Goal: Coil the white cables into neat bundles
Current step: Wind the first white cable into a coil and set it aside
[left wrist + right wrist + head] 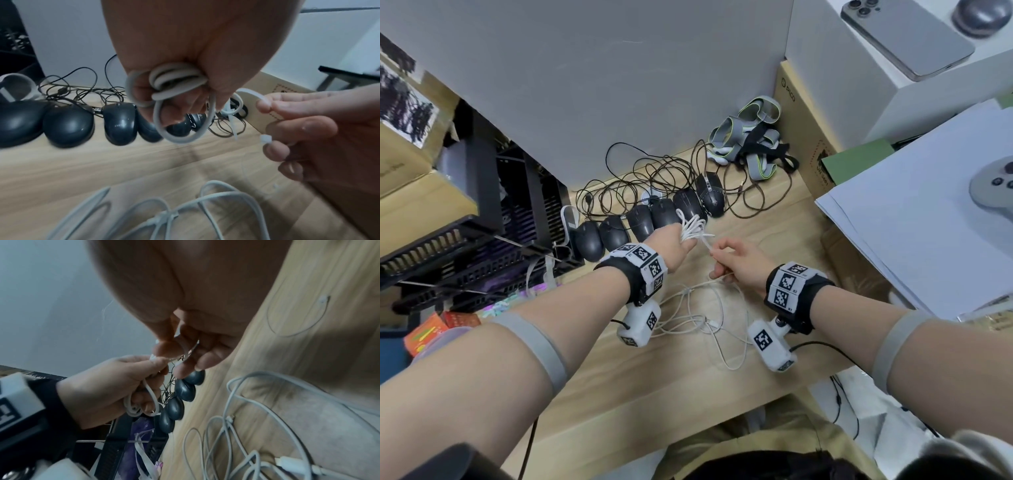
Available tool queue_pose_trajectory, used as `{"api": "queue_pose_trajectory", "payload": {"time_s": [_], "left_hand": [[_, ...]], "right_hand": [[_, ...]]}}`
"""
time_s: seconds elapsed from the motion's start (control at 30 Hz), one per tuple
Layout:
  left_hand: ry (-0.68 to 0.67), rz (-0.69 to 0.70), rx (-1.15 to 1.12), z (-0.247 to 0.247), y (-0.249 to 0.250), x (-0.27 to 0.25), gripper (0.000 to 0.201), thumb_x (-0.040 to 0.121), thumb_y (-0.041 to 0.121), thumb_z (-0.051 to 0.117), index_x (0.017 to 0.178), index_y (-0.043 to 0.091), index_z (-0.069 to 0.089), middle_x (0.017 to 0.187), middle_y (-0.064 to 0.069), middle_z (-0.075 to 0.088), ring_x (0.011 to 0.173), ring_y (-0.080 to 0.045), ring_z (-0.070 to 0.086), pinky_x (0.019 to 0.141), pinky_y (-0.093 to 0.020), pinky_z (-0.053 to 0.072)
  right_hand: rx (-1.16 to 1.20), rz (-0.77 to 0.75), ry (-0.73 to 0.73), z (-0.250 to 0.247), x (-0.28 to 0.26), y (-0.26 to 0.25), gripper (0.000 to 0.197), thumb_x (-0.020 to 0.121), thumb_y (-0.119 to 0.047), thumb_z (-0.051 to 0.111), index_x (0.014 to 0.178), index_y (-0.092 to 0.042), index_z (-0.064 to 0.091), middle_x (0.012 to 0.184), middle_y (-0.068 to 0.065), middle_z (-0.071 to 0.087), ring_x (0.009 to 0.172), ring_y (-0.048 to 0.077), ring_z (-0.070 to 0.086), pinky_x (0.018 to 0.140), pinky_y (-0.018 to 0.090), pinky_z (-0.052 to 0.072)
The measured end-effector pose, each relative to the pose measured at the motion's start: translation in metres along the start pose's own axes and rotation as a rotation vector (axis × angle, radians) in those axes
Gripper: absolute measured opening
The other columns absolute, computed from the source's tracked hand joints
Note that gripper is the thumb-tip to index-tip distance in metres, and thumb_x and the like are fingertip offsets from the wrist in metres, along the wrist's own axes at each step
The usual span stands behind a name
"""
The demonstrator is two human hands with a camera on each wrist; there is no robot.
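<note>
My left hand (678, 245) is raised above the wooden table (619, 377) and grips a small coil of white cable (691, 228), whose loops (176, 91) stick out past the curled fingers (174, 112). Just to its right, my right hand (739, 263) pinches a thin white zip tie (252, 95); the tie's square head (266, 139) sits by the fingertips. In the right wrist view the left hand (115, 386) holds the coil (141, 402) while the right fingers (191, 360) pinch the tie. More white cables (705, 318) lie loose and tangled on the table below both wrists.
A row of several black mice (640, 222) with tangled black cords (654, 178) lies just beyond my hands. Grey straps (750, 144) lie behind them. Black crates (482, 222) stand at the left; cardboard boxes (808, 137) and white paper (928, 212) are at the right.
</note>
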State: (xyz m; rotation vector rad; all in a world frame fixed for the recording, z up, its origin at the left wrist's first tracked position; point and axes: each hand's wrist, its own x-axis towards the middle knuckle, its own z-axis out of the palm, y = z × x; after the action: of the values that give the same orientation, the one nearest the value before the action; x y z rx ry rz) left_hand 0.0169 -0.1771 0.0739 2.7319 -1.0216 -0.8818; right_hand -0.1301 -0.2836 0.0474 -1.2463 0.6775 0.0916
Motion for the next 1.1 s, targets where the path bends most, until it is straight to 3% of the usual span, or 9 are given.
{"api": "queue_pose_trajectory", "payload": {"time_s": [0.1,0.2,0.3,0.37,0.5,0.6,0.83,1.0,1.1], "left_hand": [[-0.033,-0.090,-0.103,0.001,0.002,-0.001,0.032,0.104,0.038,0.049,0.088,0.011,0.052,0.084,-0.006,0.057,0.069,-0.021,0.055,0.059,-0.031,0.041],[-0.030,-0.208,-0.257,-0.003,0.001,-0.002,0.036,0.105,0.039,0.047,0.083,0.011,0.048,0.071,-0.005,0.053,0.049,-0.019,0.055,0.039,-0.024,0.041],[-0.048,-0.240,-0.436,-0.007,-0.005,0.000,0.037,0.104,0.042,0.047,0.089,0.009,0.049,0.062,-0.006,0.053,0.038,-0.017,0.051,0.037,-0.019,0.037],[-0.124,-0.188,-0.626,-0.006,-0.009,0.003,0.037,0.101,0.044,0.051,0.090,0.009,0.052,0.063,-0.006,0.053,0.041,-0.017,0.049,0.047,-0.027,0.042],[-0.313,-0.078,-0.799,-0.004,0.000,-0.001,0.032,0.104,0.037,0.052,0.083,0.014,0.049,0.060,0.000,0.049,0.040,-0.014,0.043,0.047,-0.030,0.041],[-0.457,0.011,-0.738,-0.004,0.011,-0.009,0.027,0.107,0.031,0.048,0.085,0.015,0.047,0.056,0.004,0.047,0.039,-0.013,0.038,0.042,-0.026,0.038],[-0.522,0.072,-0.354,-0.015,0.019,-0.016,0.022,0.105,0.035,0.052,0.095,0.015,0.052,0.062,0.001,0.050,0.036,-0.011,0.042,0.040,-0.023,0.036],[-0.412,0.143,0.168,-0.020,0.028,-0.020,0.032,0.104,0.042,0.051,0.125,0.019,0.058,0.084,0.004,0.059,0.063,-0.008,0.054,0.050,-0.015,0.038],[-0.378,0.218,0.260,-0.015,0.035,-0.019,0.047,0.104,0.042,0.050,0.138,0.010,0.053,0.126,-0.008,0.063,0.109,-0.023,0.061,0.075,-0.021,0.035]], "right_hand": [[0.008,-0.071,-0.040,0.000,-0.001,-0.002,0.012,0.100,-0.012,0.048,0.093,-0.020,0.054,0.056,-0.001,0.053,0.077,0.027,0.066,0.065,0.023,0.053],[-0.088,-0.119,0.053,-0.003,0.003,-0.001,0.012,0.097,-0.021,0.050,0.091,-0.030,0.055,0.058,-0.002,0.064,0.095,0.039,0.066,0.097,0.048,0.048],[-0.218,-0.087,0.251,-0.010,0.004,0.003,0.005,0.098,-0.025,0.047,0.095,-0.024,0.050,0.063,-0.001,0.072,0.079,0.026,0.065,0.072,0.031,0.045],[-0.235,-0.049,0.243,-0.013,0.002,0.005,0.006,0.099,-0.020,0.045,0.095,-0.024,0.049,0.063,0.002,0.072,0.058,0.013,0.059,0.064,0.028,0.043],[0.004,0.035,0.176,-0.013,0.006,0.005,0.015,0.098,-0.008,0.042,0.108,-0.015,0.052,0.065,0.009,0.067,0.048,0.015,0.057,0.052,0.025,0.046],[0.235,0.119,0.137,-0.014,0.008,-0.004,0.026,0.098,-0.004,0.039,0.115,-0.016,0.053,0.062,0.002,0.056,0.037,0.007,0.041,0.037,0.019,0.025],[0.668,0.309,-0.096,-0.038,0.005,-0.016,0.033,0.095,-0.002,0.036,0.111,-0.024,0.056,0.048,-0.011,0.033,0.030,0.000,0.024,0.042,0.017,0.009],[0.405,0.247,-0.144,-0.030,-0.001,-0.028,0.038,0.098,-0.004,0.035,0.121,-0.024,0.057,0.050,-0.008,0.035,0.035,0.001,0.024,0.046,0.019,0.010],[0.361,0.184,-0.202,-0.016,0.003,-0.031,0.037,0.100,-0.006,0.035,0.128,-0.022,0.054,0.050,-0.007,0.039,0.034,0.002,0.027,0.043,0.019,0.012]]}}
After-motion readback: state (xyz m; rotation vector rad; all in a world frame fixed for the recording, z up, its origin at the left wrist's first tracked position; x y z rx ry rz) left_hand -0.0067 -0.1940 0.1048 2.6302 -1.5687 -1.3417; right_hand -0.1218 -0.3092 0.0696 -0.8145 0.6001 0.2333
